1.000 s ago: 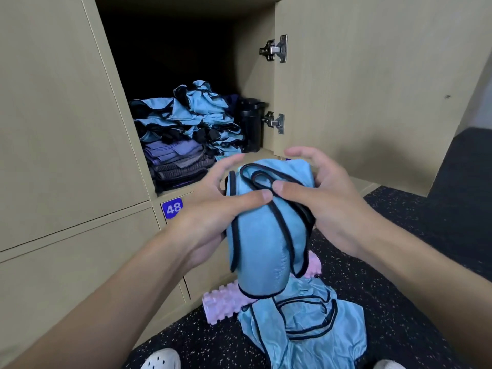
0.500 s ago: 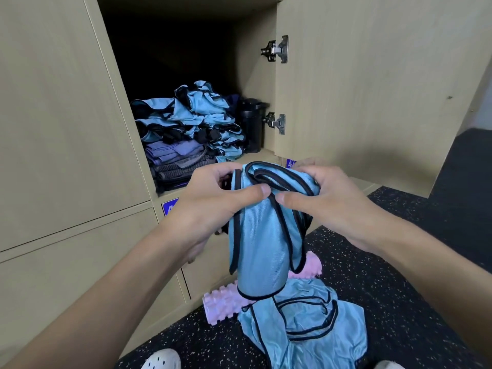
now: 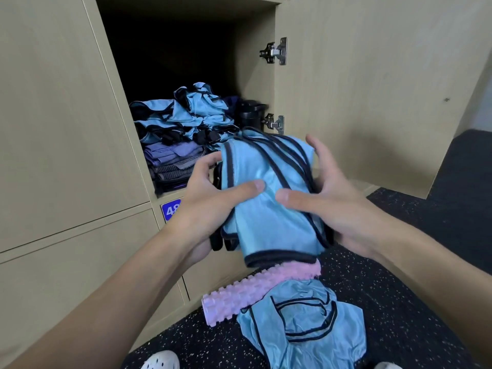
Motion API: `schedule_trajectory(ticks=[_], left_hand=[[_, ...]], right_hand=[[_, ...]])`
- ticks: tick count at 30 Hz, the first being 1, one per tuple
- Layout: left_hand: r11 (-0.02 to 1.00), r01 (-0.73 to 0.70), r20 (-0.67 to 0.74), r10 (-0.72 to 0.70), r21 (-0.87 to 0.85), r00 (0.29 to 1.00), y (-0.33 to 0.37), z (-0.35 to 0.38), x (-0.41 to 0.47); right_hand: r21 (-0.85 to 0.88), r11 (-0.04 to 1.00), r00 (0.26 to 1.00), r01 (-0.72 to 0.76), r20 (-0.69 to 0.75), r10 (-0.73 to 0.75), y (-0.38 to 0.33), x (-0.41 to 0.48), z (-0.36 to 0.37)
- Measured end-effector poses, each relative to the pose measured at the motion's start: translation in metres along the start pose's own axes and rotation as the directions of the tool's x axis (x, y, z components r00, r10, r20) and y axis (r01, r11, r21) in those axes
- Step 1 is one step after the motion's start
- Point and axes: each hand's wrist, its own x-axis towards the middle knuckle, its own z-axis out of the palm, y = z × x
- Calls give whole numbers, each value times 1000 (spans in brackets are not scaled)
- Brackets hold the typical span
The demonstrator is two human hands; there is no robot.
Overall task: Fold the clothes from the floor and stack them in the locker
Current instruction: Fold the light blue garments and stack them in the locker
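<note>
Folded blue bib (image 3: 269, 198) sits mid-frame, clasped between the left hand (image 3: 210, 201) and right hand (image 3: 327, 198), fingers wrapped around it, before the open locker (image 3: 170, 62); another bib (image 3: 303, 331) lies on the floor (image 3: 415, 302).

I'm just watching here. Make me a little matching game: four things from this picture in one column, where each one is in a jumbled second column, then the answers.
Things:
1. folded blue bib
2. pink foam roller
3. unfolded blue bib
4. black bottle

Places:
A. at the right inside the open locker
B. spread on the dark floor, near the person's feet
C. held between the left hand and right hand
D. lying on the floor against the locker base

Pairs: 1-C, 2-D, 3-B, 4-A
</note>
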Motion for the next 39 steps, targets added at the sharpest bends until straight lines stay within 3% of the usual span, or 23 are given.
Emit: schedule_trajectory(ticks=[2, 6, 9, 12, 18, 21, 30, 34, 36, 39], left_hand=[[997, 34, -30, -36, -65, 999, 1, -2, 1], [999, 7, 5, -7, -36, 1000, -3, 0, 1], [965, -165, 73, 153, 204, 986, -6, -5, 0], [833, -345, 213, 278, 432, 937, -6, -13, 2], [772, -358, 431, 121, 526, 894, 0, -20, 3], [817, -303, 435, 71, 490, 898, 3, -20, 2], [825, -267, 349, 91, 497, 933, 10, -15, -4], [930, -178, 357, 55, 322, 933, 8, -23, -4], [971, -131, 386, 44, 202, 921, 7, -25, -2], [997, -52, 365, 30, 52, 930, 6, -28, 9]], right_hand=[[-37, 998, 996, 58, 69, -56, 3, -2, 1], [-88, 983, 987, 161, 35, -159, 5, 1, 3], [-78, 987, 990, 140, -6, -141, 6, 2, 0], [-53, 994, 995, 100, -14, -101, 6, 3, -2], [36, 998, 998, 56, 24, -57, 0, 0, -4], [65, 997, 998, 42, 46, -45, -3, -1, -6], [31, 999, 997, 34, 64, -36, -4, -1, -9], [-43, 998, 994, 41, 103, -36, -5, 2, -9], [-105, 994, 984, 32, 180, -12, -8, 6, -12], [-65, 998, 934, -23, 354, 45, -14, 19, -16]])
